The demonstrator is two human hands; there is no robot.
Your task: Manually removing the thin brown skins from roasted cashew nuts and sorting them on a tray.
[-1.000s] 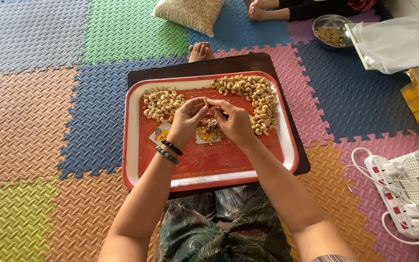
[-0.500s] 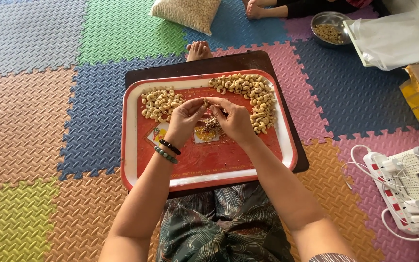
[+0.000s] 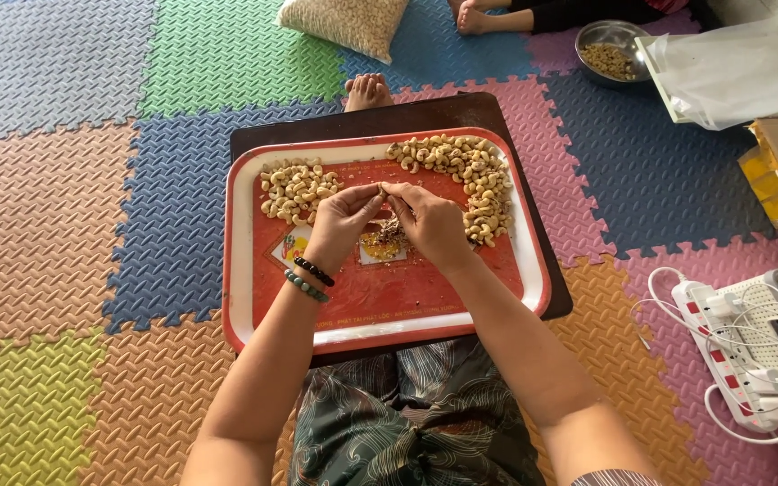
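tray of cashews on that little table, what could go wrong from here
The red tray overhangs the small dark table at its near and left edges, so a knock from a forearm might tip it. The peel scraps lie between the two cashew piles and could mix in. The nut pinched between both hands might slip onto the mat.

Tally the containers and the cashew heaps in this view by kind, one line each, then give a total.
Red rectangular plastic tray with white rim: 1
Round metal bowl holding nuts: 1
Clear plastic sack filled with pale nuts: 1
Heaps of peeled cashews on the tray, a small left heap and a long right heap: 2
Total: 5
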